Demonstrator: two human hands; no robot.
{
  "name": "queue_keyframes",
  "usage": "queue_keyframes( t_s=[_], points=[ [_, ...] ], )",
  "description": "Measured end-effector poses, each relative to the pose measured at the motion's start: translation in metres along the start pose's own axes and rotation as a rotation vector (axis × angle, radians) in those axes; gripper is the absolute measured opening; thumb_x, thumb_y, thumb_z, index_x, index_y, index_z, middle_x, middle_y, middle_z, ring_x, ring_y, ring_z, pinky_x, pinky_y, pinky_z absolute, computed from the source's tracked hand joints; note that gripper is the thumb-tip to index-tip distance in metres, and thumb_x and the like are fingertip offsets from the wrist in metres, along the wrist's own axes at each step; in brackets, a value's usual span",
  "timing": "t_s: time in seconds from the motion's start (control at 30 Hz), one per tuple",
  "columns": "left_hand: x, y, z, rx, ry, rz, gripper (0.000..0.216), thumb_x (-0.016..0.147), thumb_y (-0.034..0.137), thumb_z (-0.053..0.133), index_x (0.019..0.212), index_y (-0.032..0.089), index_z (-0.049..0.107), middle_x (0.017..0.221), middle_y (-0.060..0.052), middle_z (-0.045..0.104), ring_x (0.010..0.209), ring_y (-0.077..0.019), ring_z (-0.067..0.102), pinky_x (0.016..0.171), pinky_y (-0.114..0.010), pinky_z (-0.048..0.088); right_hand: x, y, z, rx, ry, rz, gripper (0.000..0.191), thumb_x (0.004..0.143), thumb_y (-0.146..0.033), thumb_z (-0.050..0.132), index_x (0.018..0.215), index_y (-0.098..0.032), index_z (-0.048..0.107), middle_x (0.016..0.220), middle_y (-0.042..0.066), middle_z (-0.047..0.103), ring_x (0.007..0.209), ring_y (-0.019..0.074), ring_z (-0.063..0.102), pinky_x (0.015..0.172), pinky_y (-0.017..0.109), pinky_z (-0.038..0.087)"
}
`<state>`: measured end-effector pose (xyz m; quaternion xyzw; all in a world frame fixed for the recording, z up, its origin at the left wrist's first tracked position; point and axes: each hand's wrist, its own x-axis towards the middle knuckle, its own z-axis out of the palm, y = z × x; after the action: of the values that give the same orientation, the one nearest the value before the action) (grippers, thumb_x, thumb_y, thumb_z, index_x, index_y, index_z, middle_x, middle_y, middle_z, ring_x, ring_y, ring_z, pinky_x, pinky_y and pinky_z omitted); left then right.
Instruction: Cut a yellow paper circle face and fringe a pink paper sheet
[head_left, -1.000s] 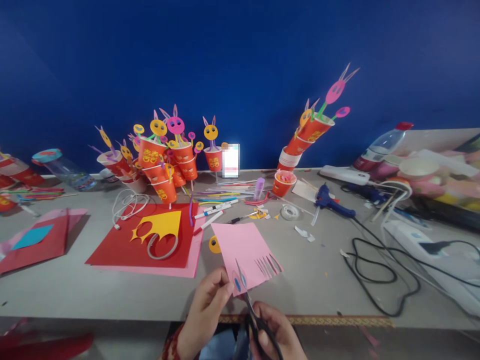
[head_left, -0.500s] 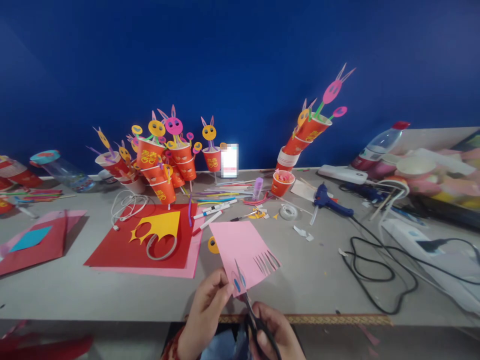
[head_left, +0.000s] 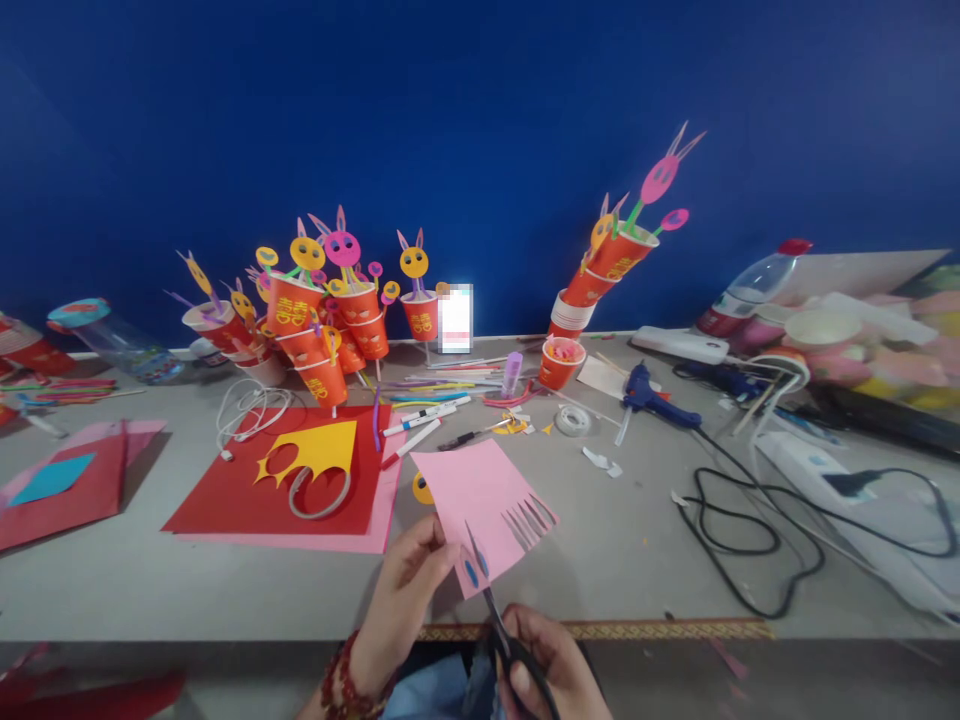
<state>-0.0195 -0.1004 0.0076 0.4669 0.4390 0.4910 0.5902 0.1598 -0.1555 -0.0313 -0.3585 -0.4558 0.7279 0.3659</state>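
Note:
My left hand (head_left: 403, 600) pinches the near edge of a pink paper sheet (head_left: 484, 500) and holds it just above the table's front edge. The sheet has several thin slits cut along its right side. My right hand (head_left: 551, 675) grips black-handled scissors (head_left: 501, 625) with the blades pointing up into the pink paper, beside small blue shapes near its lower edge. A yellow paper disc (head_left: 422, 490) lies on the grey table (head_left: 622, 560) just behind the sheet.
Red paper (head_left: 247, 495) with a yellow cut-out and a tape ring lies left of centre. Orange paper cups (head_left: 330, 320) with paper animal heads crowd the back. Markers, a blue glue gun (head_left: 656, 400), black cables (head_left: 750, 540), a power strip and a bottle fill the right.
The view has shifted slightly, so everything sits a little lower-left. My hands, the pink paper and the scissors keep nearly the same pose; more of my left wrist with its bracelet shows.

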Motion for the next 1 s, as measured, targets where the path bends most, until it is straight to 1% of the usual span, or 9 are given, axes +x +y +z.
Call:
queue_keyframes(
  t_s=[0.1,0.23,0.47,0.57,0.73,1.0],
  points=[
    [-0.002,0.002,0.004,0.019,0.014,0.004,0.023,0.089,0.039,0.064,0.087,0.017,0.068,0.082,-0.004,0.066,0.077,-0.0172,0.056,0.072,-0.025,0.045,-0.002,0.0,0.001,0.013,0.014,-0.005,0.064,0.071,-0.081,0.061,0.074,-0.019,0.048,0.051,-0.004,0.051,0.041,0.0057,0.037,0.044,0.017,0.029],
    [-0.005,0.002,0.007,0.045,0.031,0.001,0.028,0.089,0.043,0.063,0.085,0.016,0.068,0.08,-0.004,0.064,0.073,-0.0167,0.054,0.068,-0.025,0.044,-0.002,0.005,0.003,0.072,0.043,-0.019,0.064,0.07,-0.082,0.061,0.073,-0.018,0.05,0.047,-0.005,0.05,0.039,0.0055,0.035,0.042,0.017,0.025],
    [-0.006,0.003,0.009,0.03,0.033,-0.006,0.026,0.089,0.042,0.062,0.083,0.016,0.066,0.078,-0.003,0.063,0.072,-0.0159,0.053,0.067,-0.024,0.044,-0.001,0.01,0.005,0.162,0.056,0.009,0.064,0.067,-0.079,0.067,0.074,-0.018,0.051,0.046,-0.005,0.051,0.036,0.0037,0.031,0.039,0.017,0.022],
    [-0.007,0.003,0.009,0.025,0.028,-0.009,0.026,0.09,0.041,0.062,0.081,0.017,0.064,0.076,-0.002,0.061,0.07,-0.0151,0.052,0.066,-0.024,0.044,-0.001,0.01,0.005,0.155,0.073,-0.009,0.063,0.068,-0.079,0.066,0.073,-0.018,0.051,0.044,-0.005,0.05,0.036,0.004,0.031,0.039,0.017,0.022],
    [-0.009,0.0,0.009,0.023,0.016,-0.012,0.025,0.091,0.04,0.06,0.083,0.017,0.064,0.078,-0.002,0.062,0.071,-0.0154,0.053,0.068,-0.024,0.044,-0.001,0.01,0.004,0.129,0.063,-0.021,0.064,0.067,-0.08,0.066,0.072,-0.018,0.051,0.043,-0.006,0.048,0.035,0.0039,0.031,0.039,0.017,0.021],
    [-0.009,-0.004,0.007,0.009,0.005,-0.021,0.023,0.093,0.038,0.059,0.086,0.017,0.064,0.081,-0.002,0.063,0.074,-0.0152,0.053,0.07,-0.024,0.044,-0.001,0.008,0.002,0.108,0.054,-0.037,0.062,0.069,-0.079,0.065,0.071,-0.019,0.047,0.046,-0.006,0.047,0.037,0.0042,0.033,0.041,0.017,0.024]
  ],
)
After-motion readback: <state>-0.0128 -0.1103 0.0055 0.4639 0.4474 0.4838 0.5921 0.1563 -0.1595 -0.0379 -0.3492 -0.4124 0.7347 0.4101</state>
